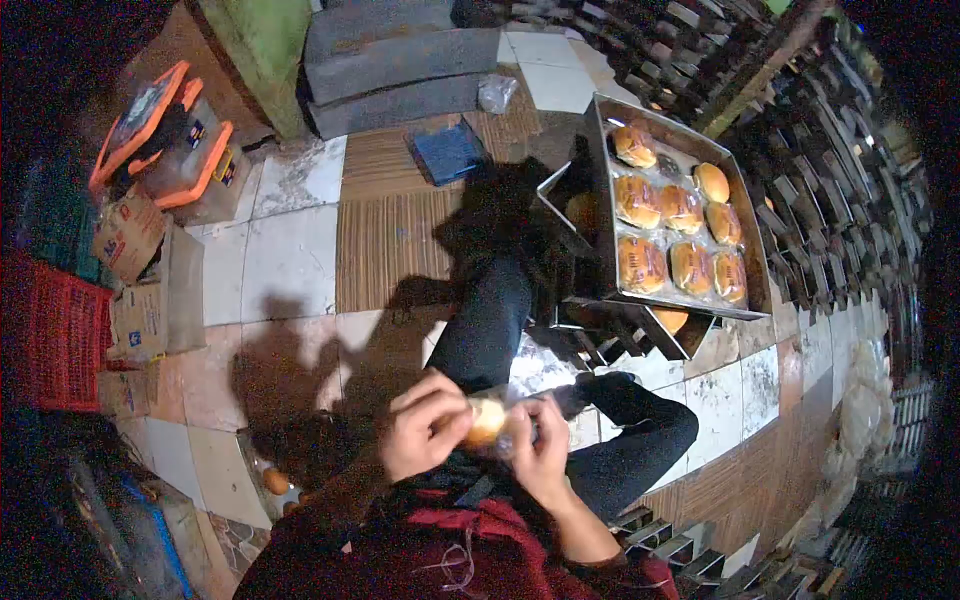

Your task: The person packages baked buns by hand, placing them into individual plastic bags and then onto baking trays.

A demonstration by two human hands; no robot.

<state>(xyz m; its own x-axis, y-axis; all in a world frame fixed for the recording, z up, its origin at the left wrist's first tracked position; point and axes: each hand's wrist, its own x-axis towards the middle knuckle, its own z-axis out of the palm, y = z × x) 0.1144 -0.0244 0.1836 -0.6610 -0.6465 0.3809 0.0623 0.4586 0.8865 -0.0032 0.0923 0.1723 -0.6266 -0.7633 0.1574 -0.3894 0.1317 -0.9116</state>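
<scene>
Between my two hands, over my lap, is a bread bun, blurred, with clear plastic at its right side. My left hand has its fingers closed on the bun's left side. My right hand pinches the plastic at the bun's right end. Up and to the right, a metal tray holds several buns, most of them in clear printed wrappers. One bun at the tray's right side looks unwrapped.
More trays lie under the top one. Orange-rimmed plastic boxes, cardboard and a red crate stand at the left. A blue flat item lies on the tiled floor. Stacked metal trays line the right.
</scene>
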